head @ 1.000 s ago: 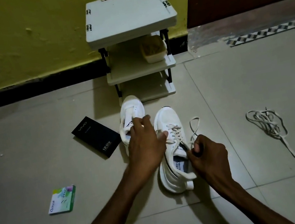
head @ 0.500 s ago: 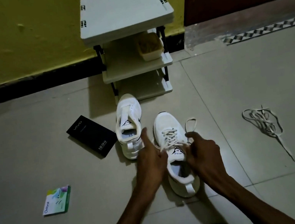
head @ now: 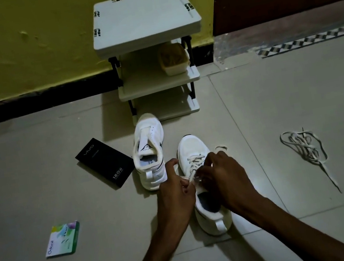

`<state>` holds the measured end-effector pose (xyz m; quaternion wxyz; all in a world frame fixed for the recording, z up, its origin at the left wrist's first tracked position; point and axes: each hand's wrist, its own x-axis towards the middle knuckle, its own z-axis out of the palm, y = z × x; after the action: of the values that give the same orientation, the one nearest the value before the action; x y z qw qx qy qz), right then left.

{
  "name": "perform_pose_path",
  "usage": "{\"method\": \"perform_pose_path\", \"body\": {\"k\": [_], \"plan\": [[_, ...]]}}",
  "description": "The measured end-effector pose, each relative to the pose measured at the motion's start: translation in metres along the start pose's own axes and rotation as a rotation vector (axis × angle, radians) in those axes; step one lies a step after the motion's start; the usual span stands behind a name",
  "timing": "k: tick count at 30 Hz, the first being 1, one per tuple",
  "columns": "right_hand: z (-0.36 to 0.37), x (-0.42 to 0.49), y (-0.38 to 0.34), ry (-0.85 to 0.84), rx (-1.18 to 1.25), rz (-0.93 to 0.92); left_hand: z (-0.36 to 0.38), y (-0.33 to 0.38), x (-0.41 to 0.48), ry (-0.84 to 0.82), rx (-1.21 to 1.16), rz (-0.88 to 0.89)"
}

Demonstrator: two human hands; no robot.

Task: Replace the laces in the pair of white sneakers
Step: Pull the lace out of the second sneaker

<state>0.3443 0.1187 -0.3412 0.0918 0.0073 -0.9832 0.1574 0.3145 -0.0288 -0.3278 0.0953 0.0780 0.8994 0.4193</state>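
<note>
Two white sneakers stand on the tiled floor. The near sneaker (head: pixel 194 149) carries a white lace (head: pixel 195 160) across its eyelets. My left hand (head: pixel 175 196) pinches one lace end at the shoe's left side. My right hand (head: pixel 222 176) covers the tongue and grips the other lace end, a loop of which sticks out behind its knuckles. The far sneaker (head: pixel 149 148) stands upright to the left, without a lace. A loose bundle of laces (head: pixel 303 147) lies on the floor to the right.
A small white three-tier shelf (head: pixel 145 18) stands against the yellow wall, with a beige container (head: pixel 174 59) on its middle tier. A black box (head: pixel 105 162) lies left of the far sneaker, and a green-white packet (head: pixel 62 238) lies farther left.
The near sneaker went from lying on its side to standing upright. My left hand moved from the shoe's top to a lace end, and both hands drew together over the tongue.
</note>
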Motion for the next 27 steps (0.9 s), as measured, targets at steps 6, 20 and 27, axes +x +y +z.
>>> {"method": "perform_pose_path", "body": {"k": [6, 20, 27], "plan": [[-0.004, 0.015, -0.005, 0.050, -0.169, -0.193, -0.005, 0.006, 0.005, -0.023, 0.031, 0.023], [-0.008, 0.009, 0.012, 0.040, 0.026, 0.057, 0.001, 0.001, 0.010, -0.027, 0.047, 0.020], [-0.007, 0.022, -0.012, -0.064, -0.293, -0.133, -0.001, 0.004, 0.011, -0.026, 0.056, 0.017]]}}
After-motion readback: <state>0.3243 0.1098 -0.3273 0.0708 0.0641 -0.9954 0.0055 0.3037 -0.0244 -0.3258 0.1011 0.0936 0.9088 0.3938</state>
